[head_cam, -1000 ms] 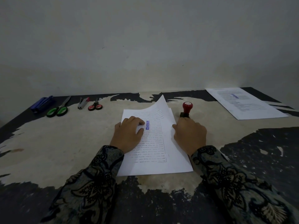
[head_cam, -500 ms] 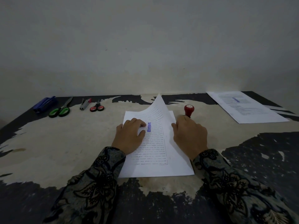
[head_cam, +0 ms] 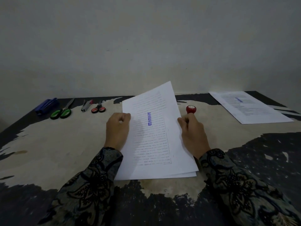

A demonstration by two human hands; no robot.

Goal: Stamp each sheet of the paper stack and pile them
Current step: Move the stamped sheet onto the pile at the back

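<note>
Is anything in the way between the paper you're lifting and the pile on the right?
Yes, the red stamp stands on the table just right of the lifted sheet, between it and the stamped pile. Lifting the sheet over it would likely clear it.

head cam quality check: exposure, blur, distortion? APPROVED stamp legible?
Head view: dim, underexposed, no glare. Wide-angle bends the table edges. APPROVED on the lifted sheet reads clearly; its body text is too soft to read. Left hand slightly motion-blurred at the fingers. Far pile print is illegible.
</note>
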